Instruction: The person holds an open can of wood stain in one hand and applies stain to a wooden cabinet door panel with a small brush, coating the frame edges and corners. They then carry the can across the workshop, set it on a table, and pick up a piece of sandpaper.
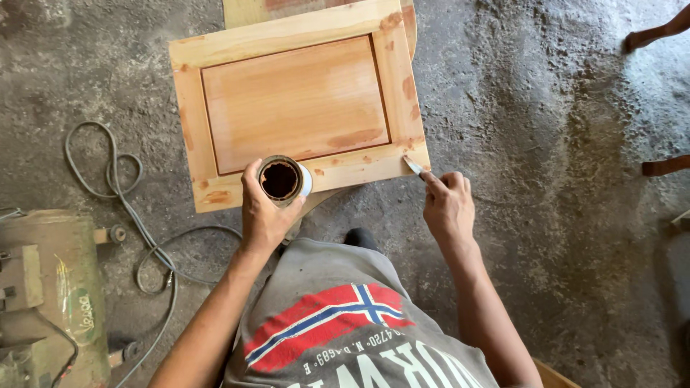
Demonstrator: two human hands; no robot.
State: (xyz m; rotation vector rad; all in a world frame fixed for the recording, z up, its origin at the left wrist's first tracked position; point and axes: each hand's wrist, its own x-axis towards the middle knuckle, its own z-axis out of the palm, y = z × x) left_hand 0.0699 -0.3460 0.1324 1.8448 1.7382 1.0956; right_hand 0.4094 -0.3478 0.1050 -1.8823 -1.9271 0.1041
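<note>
A framed wooden panel door (295, 100) lies flat before me, pale wood with reddish-brown filler patches along its frame. My left hand (262, 212) grips a small round tin (281, 179) of dark brown paste, held over the panel's near edge. My right hand (447, 205) holds a small putty knife (412, 166). Its blade tip touches the panel's near right corner.
A rough concrete floor (546, 144) surrounds the panel. A grey cable (133, 215) loops on the left beside an old green machine (43, 294). Dark wooden furniture legs (658, 32) show at the right edge. Another board (248, 11) lies under the panel.
</note>
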